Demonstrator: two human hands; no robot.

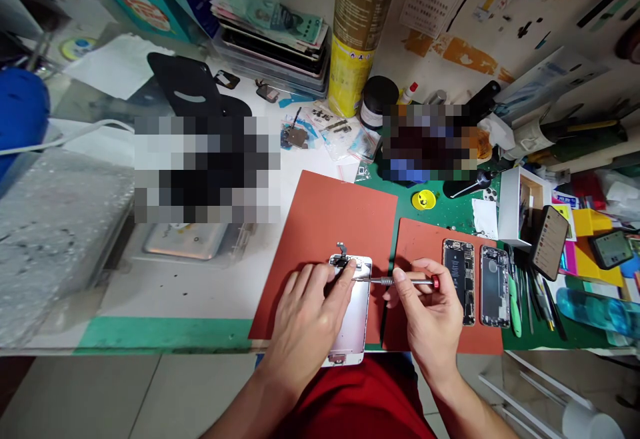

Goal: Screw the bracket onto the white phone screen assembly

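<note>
A white phone screen panel (354, 322) lies upright on the left red-brown mat (345, 212), its lower end at the table's front edge. My left hand (310, 306) rests over the panel's upper left, fingers pressed near a small black flex cable (341, 252) at its top. In my right hand (430, 312) is a thin screwdriver (387, 281) with a red end cap, held level between thumb and fingers. Its tip points left at the panel's upper part, close to my left index finger. Right of that hand lie an opened phone body (459, 279) and a second phone housing (495, 286).
A yellow cap (424, 200) sits on the green mat behind the right red-brown mat (425, 236). Hand tools (540, 292) and a propped phone (549, 242) stand at the right. Behind are a spray can (357, 39) and stacked boxes (275, 59). Bubble wrap (65, 226) lies left.
</note>
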